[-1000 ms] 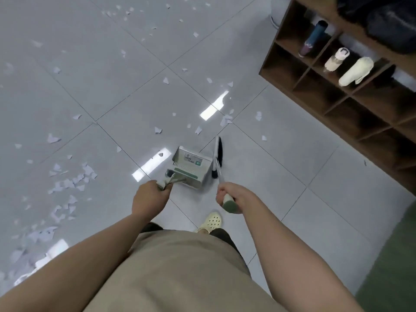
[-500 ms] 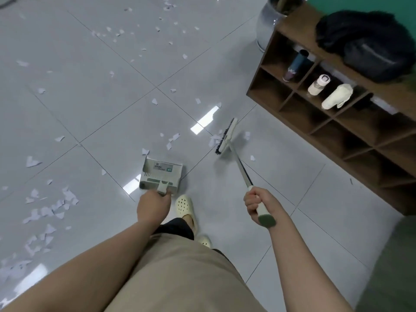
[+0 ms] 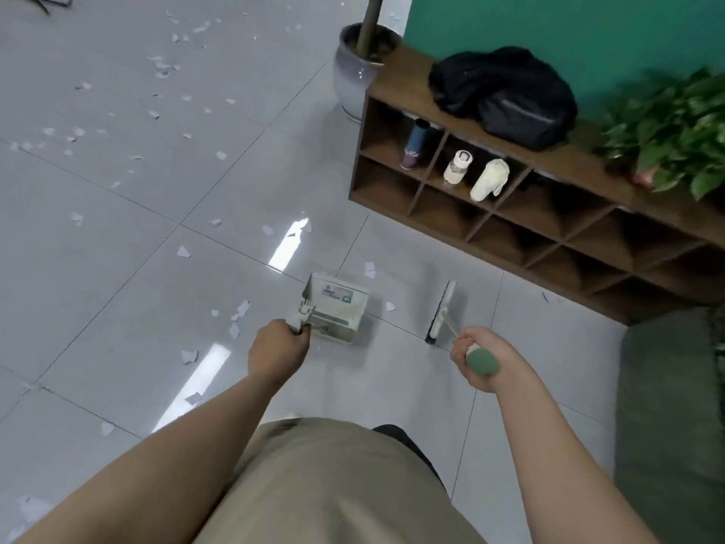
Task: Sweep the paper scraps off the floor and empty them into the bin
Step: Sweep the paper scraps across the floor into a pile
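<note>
My left hand (image 3: 277, 349) grips the handle of a pale dustpan (image 3: 338, 308), which sits low over the grey tiles in front of me. My right hand (image 3: 481, 357) grips the green-tipped handle of a broom, whose head (image 3: 441, 312) rests on the floor right of the dustpan. White paper scraps (image 3: 239, 312) lie scattered over the floor, a few close to the dustpan's left and one (image 3: 390, 306) between pan and broom head. More scraps (image 3: 164, 68) are spread far off at the upper left. No bin is in view.
A low brown cubby shelf (image 3: 510, 229) runs along the right, holding bottles, a black bag (image 3: 506, 96) on top and a leafy plant (image 3: 674, 131). A glazed plant pot (image 3: 359, 72) stands at its far end. A green mat (image 3: 667, 426) lies at right.
I have stepped forward and turned right, toward the shelf. The broom head has swung back from the scraps to a spot right of the dustpan. Both hands keep their grips.
</note>
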The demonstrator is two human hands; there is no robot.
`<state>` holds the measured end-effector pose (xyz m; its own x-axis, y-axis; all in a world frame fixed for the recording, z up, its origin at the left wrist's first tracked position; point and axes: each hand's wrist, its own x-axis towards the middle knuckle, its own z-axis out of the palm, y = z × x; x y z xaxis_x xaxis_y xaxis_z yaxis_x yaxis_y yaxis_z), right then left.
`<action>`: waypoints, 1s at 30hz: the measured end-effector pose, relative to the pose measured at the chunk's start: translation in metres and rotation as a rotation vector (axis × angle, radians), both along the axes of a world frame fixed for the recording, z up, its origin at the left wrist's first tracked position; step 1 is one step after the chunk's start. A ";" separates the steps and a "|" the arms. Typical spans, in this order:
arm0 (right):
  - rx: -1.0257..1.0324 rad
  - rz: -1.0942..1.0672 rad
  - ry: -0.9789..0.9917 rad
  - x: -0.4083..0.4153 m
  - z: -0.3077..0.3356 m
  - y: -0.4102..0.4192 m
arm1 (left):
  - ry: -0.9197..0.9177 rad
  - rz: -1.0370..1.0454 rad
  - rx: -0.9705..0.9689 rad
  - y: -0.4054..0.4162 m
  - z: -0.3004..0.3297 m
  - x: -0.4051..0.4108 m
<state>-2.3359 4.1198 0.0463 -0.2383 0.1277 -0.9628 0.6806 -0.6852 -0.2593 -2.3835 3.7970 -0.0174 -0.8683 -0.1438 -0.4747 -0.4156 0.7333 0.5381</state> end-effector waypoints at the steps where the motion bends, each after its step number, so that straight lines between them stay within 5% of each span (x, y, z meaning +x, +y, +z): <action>1: 0.022 0.017 -0.006 -0.005 -0.002 -0.001 | 0.011 -0.020 0.002 0.001 0.000 -0.004; 6: 0.140 0.245 -0.072 -0.039 -0.013 -0.010 | 0.020 -0.016 -0.032 0.001 0.003 -0.020; 14: 0.134 0.945 -0.200 -0.103 -0.045 -0.064 | -0.049 0.257 -0.089 -0.007 -0.009 -0.013; 25: -0.420 0.496 0.055 -0.256 -0.065 -0.029 | -0.068 0.632 -0.204 0.060 0.000 -0.020; 30: -0.376 0.540 0.074 -0.271 -0.045 -0.030 | -0.037 0.757 -0.193 0.084 0.004 -0.045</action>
